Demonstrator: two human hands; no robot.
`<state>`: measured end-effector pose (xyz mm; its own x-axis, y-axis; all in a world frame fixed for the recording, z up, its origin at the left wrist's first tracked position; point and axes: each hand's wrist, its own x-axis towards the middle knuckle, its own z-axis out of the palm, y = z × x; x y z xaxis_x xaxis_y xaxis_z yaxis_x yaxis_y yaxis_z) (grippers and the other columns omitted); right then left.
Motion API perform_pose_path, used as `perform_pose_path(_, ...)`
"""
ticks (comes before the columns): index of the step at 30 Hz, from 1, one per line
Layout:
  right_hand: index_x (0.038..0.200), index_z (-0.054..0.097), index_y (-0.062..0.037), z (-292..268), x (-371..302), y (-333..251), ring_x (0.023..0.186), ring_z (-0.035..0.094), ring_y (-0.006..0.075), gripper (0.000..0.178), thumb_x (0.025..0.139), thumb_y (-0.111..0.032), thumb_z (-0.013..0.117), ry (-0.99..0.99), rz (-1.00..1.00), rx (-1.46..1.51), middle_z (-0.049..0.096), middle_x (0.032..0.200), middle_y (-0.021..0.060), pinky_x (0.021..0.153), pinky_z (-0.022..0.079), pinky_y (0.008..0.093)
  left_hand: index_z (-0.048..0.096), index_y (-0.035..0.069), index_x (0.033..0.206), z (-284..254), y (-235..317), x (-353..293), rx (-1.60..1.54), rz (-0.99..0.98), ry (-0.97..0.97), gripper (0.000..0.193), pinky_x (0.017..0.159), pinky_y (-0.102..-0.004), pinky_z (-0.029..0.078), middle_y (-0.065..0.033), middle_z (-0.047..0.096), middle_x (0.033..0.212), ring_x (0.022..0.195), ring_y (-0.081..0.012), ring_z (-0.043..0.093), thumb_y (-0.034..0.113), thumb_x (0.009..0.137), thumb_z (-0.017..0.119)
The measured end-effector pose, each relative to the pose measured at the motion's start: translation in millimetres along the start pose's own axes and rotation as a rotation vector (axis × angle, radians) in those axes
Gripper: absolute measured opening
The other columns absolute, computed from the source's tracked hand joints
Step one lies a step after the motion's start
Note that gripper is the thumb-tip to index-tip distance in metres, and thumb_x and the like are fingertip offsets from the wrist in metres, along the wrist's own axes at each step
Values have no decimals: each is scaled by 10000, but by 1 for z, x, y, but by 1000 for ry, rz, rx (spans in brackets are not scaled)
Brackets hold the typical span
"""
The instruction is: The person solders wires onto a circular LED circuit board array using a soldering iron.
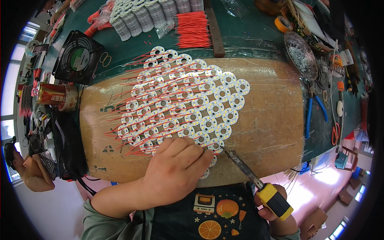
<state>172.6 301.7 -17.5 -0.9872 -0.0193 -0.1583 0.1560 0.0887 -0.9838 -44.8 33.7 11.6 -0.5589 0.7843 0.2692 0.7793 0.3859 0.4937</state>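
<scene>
Small white ring-shaped LED boards (193, 117) lie in close slanting rows on a brown board. Thin red wires (150, 116) run leftward from many of them. My left hand (176, 168) rests over the near rows, thumb and forefinger pinched on a red wire, its end mostly hidden by the fingers. My right hand (264, 204) grips a soldering iron (276, 201) by its yellow and black handle. The iron's tip touches or nearly touches the edge of an LED board (216, 145) beside my left fingertips. A few boards show partly beneath my left hand.
Behind the brown board (272, 120) stand stacked LED rings (148, 16) and a bundle of red wires (193, 30). At left are a black fan (78, 58) and a tin (56, 94). At right lie blue-handled pliers (316, 110) and a metal dish (300, 56). Another person (34, 172) sits far left.
</scene>
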Motion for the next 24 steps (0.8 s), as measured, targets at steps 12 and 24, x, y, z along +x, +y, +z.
perform_pose_path(12, 721, 582, -75, 1, 6, -9, 524, 486, 203, 333, 772, -323, 798, -40, 60, -43, 516, 623, 24, 504, 355, 327, 751, 50, 1012, 1, 0, 1, -10, -20, -17, 341, 735, -353, 497, -25, 606, 870, 850, -222, 623, -5, 675, 740)
perform_pose_path(24, 829, 598, -53, -5, -7, 5, 573, 521, 184, 337, 791, -333, 781, -81, -2, -65, 561, 694, 34, 532, 381, 306, 749, 50, 1013, 1, 1, 2, -29, -31, -9, 341, 730, -352, 489, -29, 607, 872, 840, -224, 621, -21, 679, 748)
